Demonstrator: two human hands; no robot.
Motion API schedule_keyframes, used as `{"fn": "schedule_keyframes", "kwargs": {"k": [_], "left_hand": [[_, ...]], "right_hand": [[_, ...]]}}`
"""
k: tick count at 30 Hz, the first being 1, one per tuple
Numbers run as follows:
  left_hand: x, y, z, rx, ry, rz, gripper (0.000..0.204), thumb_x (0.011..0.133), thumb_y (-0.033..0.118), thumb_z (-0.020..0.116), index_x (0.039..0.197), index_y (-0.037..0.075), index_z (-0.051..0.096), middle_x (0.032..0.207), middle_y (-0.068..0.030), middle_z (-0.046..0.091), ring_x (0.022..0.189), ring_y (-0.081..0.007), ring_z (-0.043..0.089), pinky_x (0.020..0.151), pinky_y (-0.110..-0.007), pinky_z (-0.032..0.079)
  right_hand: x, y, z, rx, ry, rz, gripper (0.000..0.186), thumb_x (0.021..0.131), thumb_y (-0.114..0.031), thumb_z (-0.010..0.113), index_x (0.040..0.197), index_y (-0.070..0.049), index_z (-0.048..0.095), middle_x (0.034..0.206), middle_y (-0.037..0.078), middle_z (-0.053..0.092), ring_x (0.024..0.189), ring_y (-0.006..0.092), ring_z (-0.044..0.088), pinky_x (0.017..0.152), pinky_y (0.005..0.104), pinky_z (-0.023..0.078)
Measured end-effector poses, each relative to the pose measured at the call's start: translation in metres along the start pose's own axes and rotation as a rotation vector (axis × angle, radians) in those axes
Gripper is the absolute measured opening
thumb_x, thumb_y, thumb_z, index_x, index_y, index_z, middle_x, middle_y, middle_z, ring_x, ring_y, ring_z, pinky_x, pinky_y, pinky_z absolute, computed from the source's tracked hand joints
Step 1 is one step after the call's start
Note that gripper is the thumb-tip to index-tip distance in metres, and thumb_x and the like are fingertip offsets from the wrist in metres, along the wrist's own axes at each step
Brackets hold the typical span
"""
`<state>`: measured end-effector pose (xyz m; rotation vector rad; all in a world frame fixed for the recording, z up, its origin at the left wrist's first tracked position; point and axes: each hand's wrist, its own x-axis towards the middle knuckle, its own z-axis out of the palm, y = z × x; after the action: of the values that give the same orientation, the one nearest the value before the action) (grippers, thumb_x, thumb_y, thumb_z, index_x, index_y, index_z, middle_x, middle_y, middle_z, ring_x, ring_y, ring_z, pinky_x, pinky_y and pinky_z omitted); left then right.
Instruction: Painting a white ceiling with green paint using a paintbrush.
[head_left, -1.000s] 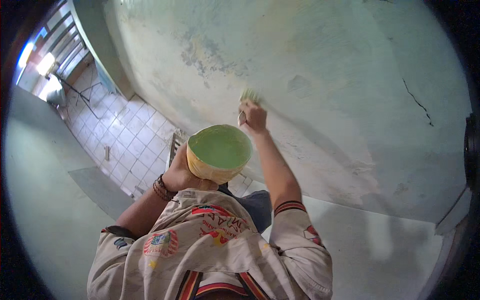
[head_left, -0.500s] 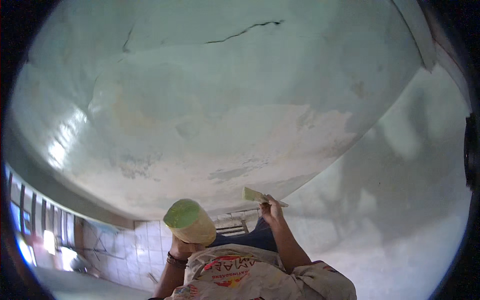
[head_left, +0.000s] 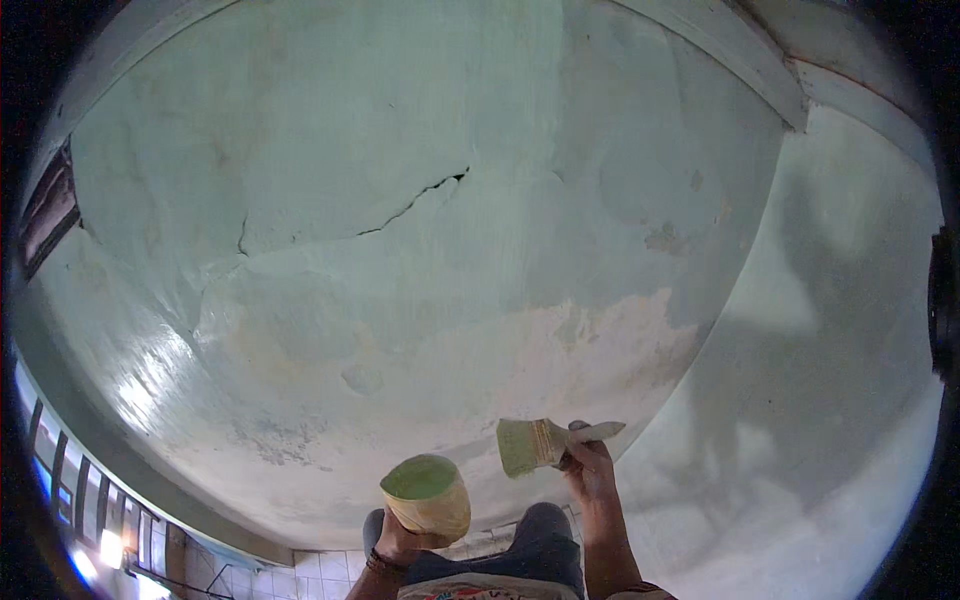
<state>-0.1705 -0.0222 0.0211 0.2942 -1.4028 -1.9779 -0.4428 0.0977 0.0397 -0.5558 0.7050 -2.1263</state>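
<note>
My left hand (head_left: pixel 402 542) is wrapped round a yellowish paint container (head_left: pixel 440 512), which leans slightly. Light green paint (head_left: pixel 422 478) shows inside its mouth. In my right hand (head_left: pixel 590 472) I grip a wide paintbrush (head_left: pixel 522 446) by its pale handle. The brush lies nearly level, its green-coated bristles pointing left toward the container but apart from it. In front of me spreads a curved-looking wall (head_left: pixel 360 290), pale green higher up and whitish and patchy low down. Whether the bristles touch the wall I cannot tell.
A dark jagged crack (head_left: pixel 410 208) runs across the wall. Another wall (head_left: pixel 800 420) meets it at a corner on the right. At the lower left are a barred window (head_left: pixel 85 480) and white floor tiles (head_left: pixel 325 567). My legs (head_left: pixel 548 535) stand close below the hands.
The view has tilted upward, showing more of the upper wall and a dark opening at left. The brush has turned its broad side to view, and sits farther right with its handle pointing right.
</note>
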Motion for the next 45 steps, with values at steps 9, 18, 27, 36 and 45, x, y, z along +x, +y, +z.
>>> {"fn": "schedule_keyframes", "kwargs": {"k": [9,18,27,36,45], "left_hand": [[0.009,0.043,0.033,0.064,0.081,0.034,0.08,0.048,-0.002,0.082,0.12,0.001,0.046,0.109,-0.0086,0.059,0.099,-0.0194,0.058,0.088,-0.035,0.047],[0.0,0.029,0.025,0.168,0.099,0.012,0.091,0.048,0.003,0.086,0.126,0.003,0.041,0.118,-0.0072,0.054,0.109,-0.0182,0.051,0.094,-0.035,0.042],[0.016,0.028,0.009,0.277,0.085,0.116,0.089,0.048,0.008,0.085,0.126,0.002,0.042,0.119,-0.0074,0.053,0.109,-0.0168,0.05,0.095,-0.033,0.039],[-0.004,0.02,0.002,0.476,0.02,0.302,0.089,0.05,0.018,0.087,0.125,-0.001,0.042,0.12,-0.0111,0.052,0.11,-0.0181,0.05,0.095,-0.033,0.04],[-0.001,0.029,0.007,0.599,0.034,0.434,0.081,0.05,0.016,0.088,0.12,0.003,0.048,0.119,-0.0129,0.053,0.107,-0.0228,0.054,0.092,-0.035,0.044]], "right_hand": [[0.022,-0.042,0.125,-0.18,-0.333,-0.283,0.031,0.07,0.007,0.068,0.095,-0.004,0.051,0.094,0.011,0.06,0.093,0.022,0.059,0.077,0.0329,0.047],[-0.011,-0.027,0.133,-0.284,-0.118,-0.244,0.047,0.06,0.001,0.079,0.099,-0.006,0.052,0.094,0.004,0.057,0.087,0.0172,0.056,0.077,0.0318,0.048],[0.009,-0.037,0.119,-0.361,-0.549,-0.381,0.034,0.078,-0.001,0.063,0.108,-0.008,0.047,0.111,0.019,0.055,0.108,0.0245,0.051,0.095,0.0399,0.036],[-0.009,-0.025,0.141,-0.548,-0.655,-0.18,0.034,0.07,-0.001,0.071,0.096,-0.004,0.049,0.094,0.023,0.062,0.089,0.0298,0.063,0.084,0.0403,0.049],[0.017,-0.028,0.195,-1.094,-1.381,-0.363,0.017,0.068,-0.007,0.073,0.078,-0.004,0.06,0.074,0.013,0.063,0.065,0.0172,0.061,0.053,0.026,0.048]]}}
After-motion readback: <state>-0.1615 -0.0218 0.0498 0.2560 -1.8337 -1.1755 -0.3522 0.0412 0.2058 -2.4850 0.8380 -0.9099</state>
